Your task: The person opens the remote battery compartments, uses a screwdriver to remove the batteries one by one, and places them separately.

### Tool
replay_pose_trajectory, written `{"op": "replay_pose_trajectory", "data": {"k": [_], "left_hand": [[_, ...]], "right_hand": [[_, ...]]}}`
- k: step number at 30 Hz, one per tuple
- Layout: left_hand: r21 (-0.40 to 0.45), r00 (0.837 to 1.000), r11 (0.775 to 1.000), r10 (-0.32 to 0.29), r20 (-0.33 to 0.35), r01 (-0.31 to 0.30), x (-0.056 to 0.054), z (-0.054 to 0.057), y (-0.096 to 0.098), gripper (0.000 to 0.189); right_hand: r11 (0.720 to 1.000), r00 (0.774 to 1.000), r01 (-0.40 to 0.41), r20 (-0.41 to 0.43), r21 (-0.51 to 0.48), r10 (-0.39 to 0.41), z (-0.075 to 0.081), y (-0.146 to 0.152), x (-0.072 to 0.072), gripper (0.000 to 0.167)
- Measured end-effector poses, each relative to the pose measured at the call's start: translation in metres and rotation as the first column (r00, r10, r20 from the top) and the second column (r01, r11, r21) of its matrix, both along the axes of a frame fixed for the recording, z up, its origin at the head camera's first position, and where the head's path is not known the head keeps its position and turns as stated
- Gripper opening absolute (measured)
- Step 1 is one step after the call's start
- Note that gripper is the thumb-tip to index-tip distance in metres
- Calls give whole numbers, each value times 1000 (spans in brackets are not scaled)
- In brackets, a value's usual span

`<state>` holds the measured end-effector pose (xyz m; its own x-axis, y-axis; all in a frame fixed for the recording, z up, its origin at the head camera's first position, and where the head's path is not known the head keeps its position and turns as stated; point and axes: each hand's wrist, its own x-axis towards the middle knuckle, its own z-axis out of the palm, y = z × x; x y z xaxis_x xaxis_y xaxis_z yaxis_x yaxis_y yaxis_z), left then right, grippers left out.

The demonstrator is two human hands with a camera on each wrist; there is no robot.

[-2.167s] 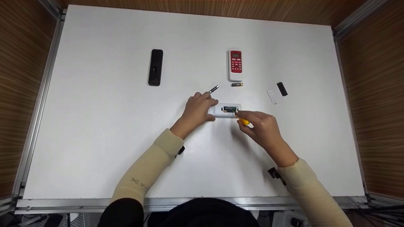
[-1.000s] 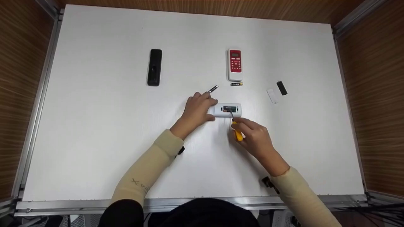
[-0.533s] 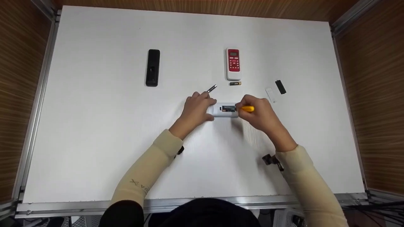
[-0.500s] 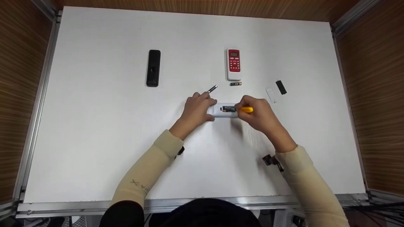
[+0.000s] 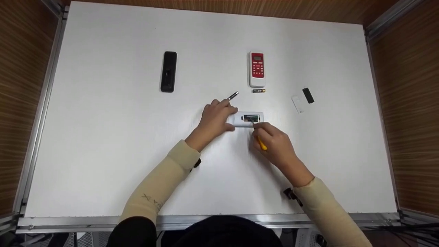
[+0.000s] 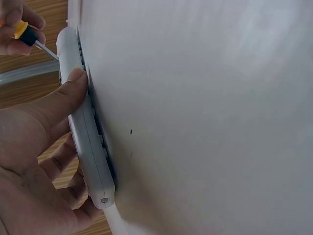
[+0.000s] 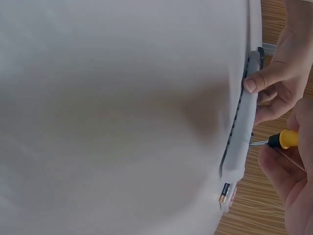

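A white remote control (image 5: pixel 239 120) lies back up on the white table, its battery compartment uncovered and a battery (image 5: pixel 251 118) visible inside. My left hand (image 5: pixel 215 118) grips one end, thumb along the near edge and fingers at the far side. In the left wrist view the thumb presses the side of the remote's body (image 6: pixel 84 129). My right hand (image 5: pixel 275 144) pinches a small screwdriver (image 7: pixel 288 139) with a yellow handle and dark collar. Its metal shaft meets the remote's back at the compartment; the exact tip contact is too small to tell.
Beyond the hands lie a red-and-white remote (image 5: pixel 257 69), a loose battery (image 5: pixel 259 91) and a black remote (image 5: pixel 168 72). A black-and-silver cylinder (image 5: pixel 233 95) is partly behind my left fingers. To the right are a white cover (image 5: pixel 297 104) and a black cover (image 5: pixel 308 95).
My right hand has swung from the remote's right end to its near side, turning the screwdriver handle toward me. My left hand keeps its grip on the remote.
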<state>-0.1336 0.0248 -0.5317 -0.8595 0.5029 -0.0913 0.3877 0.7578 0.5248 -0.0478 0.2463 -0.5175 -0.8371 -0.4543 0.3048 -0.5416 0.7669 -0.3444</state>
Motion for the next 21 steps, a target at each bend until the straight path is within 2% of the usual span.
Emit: {"op": "replay_pose_trajectory", "data": {"k": [5, 10, 14, 21], "left_hand": [[0, 1000, 1000, 3, 10, -3, 0, -1, 0, 60], [-14, 1000, 1000, 2, 11, -2, 1, -1, 0, 61], [-24, 1000, 1000, 7, -3, -7, 1, -2, -1, 61], [-17, 1000, 1000, 6, -3, -6, 1, -2, -1, 60]], "right_hand": [[1000, 1000, 6, -9, 26, -6, -6, 1, 5, 10], [997, 996, 73, 48, 25, -74, -10, 2, 10, 14], [996, 993, 94, 72, -11, -93, -12, 3, 9, 15], [992, 996, 85, 25, -94, -83, -10, 5, 7, 13]]}}
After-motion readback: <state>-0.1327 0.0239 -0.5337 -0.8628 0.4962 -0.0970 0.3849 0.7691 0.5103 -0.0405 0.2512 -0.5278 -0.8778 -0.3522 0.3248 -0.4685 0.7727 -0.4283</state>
